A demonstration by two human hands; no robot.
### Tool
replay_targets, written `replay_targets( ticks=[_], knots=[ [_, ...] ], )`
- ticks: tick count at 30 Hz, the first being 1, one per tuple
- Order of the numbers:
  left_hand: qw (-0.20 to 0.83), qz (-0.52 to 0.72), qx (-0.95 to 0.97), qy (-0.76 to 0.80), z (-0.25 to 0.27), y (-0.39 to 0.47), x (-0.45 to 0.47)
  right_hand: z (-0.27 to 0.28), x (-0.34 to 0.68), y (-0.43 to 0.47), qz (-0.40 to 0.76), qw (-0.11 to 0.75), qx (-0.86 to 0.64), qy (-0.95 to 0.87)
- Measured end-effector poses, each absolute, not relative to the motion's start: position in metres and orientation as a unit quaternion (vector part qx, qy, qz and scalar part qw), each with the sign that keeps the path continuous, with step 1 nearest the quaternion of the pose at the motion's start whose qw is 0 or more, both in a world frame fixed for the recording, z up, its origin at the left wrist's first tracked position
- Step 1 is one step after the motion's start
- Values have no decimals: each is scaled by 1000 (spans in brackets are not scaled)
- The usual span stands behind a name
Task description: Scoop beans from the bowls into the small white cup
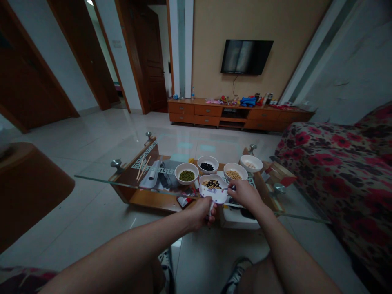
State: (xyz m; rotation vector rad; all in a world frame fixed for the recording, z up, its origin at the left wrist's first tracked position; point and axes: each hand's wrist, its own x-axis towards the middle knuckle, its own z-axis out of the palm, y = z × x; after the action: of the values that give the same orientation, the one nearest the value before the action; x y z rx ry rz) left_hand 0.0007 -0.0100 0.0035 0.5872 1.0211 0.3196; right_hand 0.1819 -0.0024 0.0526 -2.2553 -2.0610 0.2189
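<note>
My left hand (pixel 202 213) is closed round the handle of a white dish (pixel 217 197) with small purple markings. Mixed black and yellow beans (pixel 212 184) lie toward its far side. My right hand (pixel 245 194) pinches a thin utensil (pixel 226 189) at the dish's right edge; its exact kind is too small to make out. Beyond the dish stand white bowls: one of green beans (pixel 186 176), one of black beans (pixel 207 166), one of yellow soybeans (pixel 233 174). Farther right, another bowl (pixel 251 163) holds some pale pieces.
The bowls stand on a glass-topped coffee table (pixel 101 169) with a wooden lower shelf. A pair of chopsticks (pixel 143 168) lies at the left. A flowered sofa (pixel 333 175) is on the right, a brown stool (pixel 33 192) on the left, and a low cabinet (pixel 208 110) by the wall.
</note>
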Motion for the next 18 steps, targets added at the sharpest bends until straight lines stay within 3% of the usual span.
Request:
replay_targets(
  ticks=[18],
  knots=[
    [829, 141, 285, 459, 2, -9, 0, 44, 183, 3, 82, 45, -719, -688]
  ],
)
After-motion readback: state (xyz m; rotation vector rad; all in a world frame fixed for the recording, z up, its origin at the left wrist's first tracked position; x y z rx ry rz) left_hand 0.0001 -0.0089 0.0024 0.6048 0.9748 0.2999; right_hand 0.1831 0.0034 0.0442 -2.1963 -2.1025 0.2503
